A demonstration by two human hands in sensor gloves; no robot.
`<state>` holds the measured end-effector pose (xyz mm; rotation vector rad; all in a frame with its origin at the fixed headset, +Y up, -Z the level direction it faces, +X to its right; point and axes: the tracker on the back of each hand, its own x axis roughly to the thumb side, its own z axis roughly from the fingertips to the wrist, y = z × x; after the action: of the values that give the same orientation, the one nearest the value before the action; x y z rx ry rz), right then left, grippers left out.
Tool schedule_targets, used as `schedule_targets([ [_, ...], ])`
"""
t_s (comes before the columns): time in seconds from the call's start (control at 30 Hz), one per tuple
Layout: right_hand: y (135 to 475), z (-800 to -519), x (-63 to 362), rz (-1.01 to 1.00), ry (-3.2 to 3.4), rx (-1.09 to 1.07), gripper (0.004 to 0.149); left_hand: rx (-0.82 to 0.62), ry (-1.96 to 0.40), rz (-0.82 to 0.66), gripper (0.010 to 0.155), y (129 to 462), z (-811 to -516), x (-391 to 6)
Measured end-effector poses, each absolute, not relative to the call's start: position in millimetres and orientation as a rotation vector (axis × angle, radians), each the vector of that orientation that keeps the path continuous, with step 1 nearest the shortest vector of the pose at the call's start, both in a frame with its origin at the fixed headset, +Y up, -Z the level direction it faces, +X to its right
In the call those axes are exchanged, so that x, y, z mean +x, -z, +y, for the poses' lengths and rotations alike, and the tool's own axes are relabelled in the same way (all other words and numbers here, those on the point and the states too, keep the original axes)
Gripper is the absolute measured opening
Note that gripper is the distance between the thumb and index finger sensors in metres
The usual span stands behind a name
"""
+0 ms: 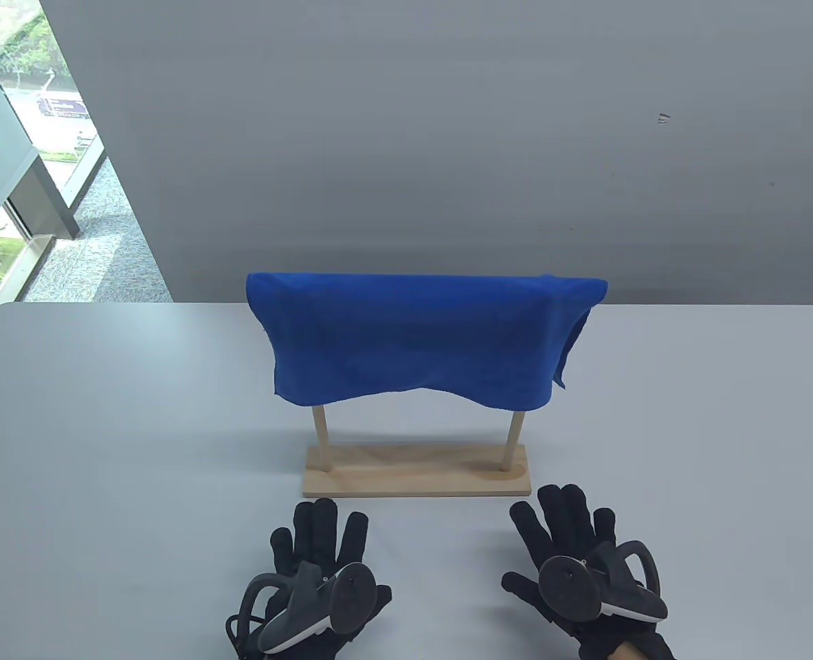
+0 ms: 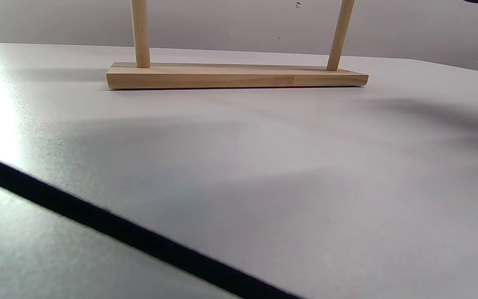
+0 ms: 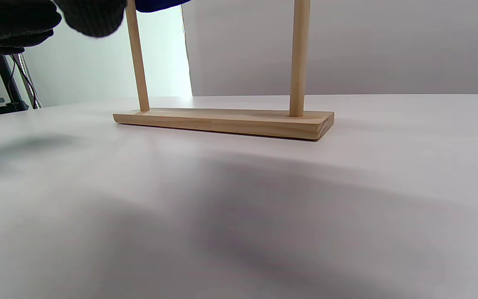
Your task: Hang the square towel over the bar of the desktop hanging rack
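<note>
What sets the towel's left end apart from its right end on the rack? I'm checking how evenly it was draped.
The towel hangs smooth at its left end, but bunches and folds at its right end. The left end drops in one flat sheet; the right end trails a loose corner past the right post. Both overhang the posts, and neither hand touches them.

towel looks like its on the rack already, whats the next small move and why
Probably just draw both hands back. The towel hangs over the rack's top, covering it end to end, with the rack base flat on the table. The left hand and right hand lie open, touching neither. Optionally, tidy the bunched right corner.
</note>
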<state>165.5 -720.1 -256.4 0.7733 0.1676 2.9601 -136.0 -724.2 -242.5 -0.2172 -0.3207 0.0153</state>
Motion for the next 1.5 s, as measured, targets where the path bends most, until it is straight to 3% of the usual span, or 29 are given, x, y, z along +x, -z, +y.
schedule_targets([
  [1.5,255.4,-726.2,166.0,0.387,-2.922,0.722,0.080,-0.378,-0.063,-0.321,0.089,242.3,-730.4,-135.3],
])
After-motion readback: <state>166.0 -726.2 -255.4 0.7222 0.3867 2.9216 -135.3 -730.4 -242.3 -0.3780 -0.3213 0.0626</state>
